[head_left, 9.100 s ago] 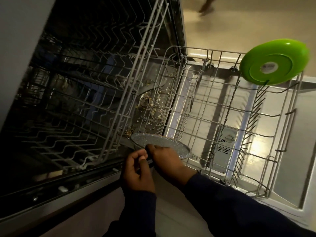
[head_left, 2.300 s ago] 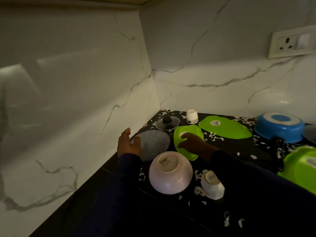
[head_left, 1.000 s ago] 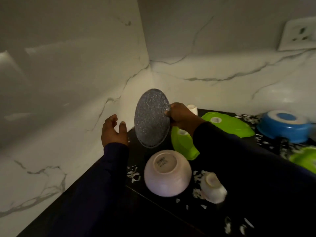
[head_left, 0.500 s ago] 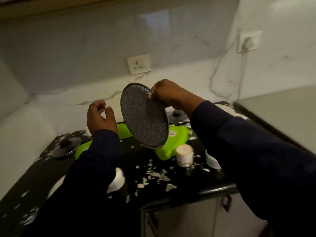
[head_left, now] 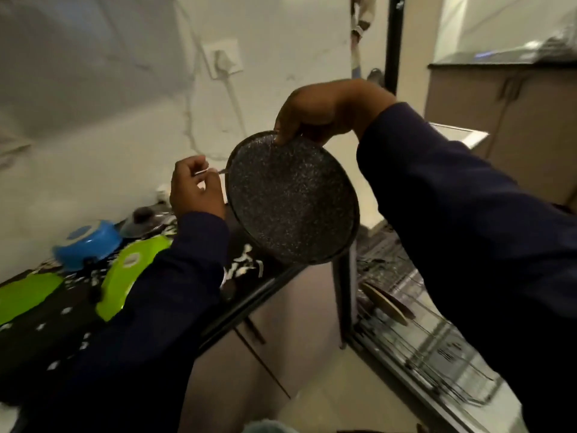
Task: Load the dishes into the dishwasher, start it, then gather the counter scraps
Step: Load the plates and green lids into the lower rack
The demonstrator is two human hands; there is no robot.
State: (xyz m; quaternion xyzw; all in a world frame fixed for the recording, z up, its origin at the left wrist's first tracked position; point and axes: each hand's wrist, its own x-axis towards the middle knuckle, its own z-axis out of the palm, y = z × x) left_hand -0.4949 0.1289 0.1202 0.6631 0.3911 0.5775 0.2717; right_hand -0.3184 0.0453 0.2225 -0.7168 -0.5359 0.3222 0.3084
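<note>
The round speckled dark-grey plate hangs tilted above the near edge of the black stone surface, between the left hand and the right hand, whose grip is on its top rim. Left on the surface lie a blue upturned bowl and green plastic plates. Lower right stands the wire dishwasher rack.

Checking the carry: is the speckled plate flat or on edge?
On edge: the right hand pinches the plate by its top rim, its face toward the camera.

Two hands; two speckled plates; two green plates; one blue pan; one glass lid.
</note>
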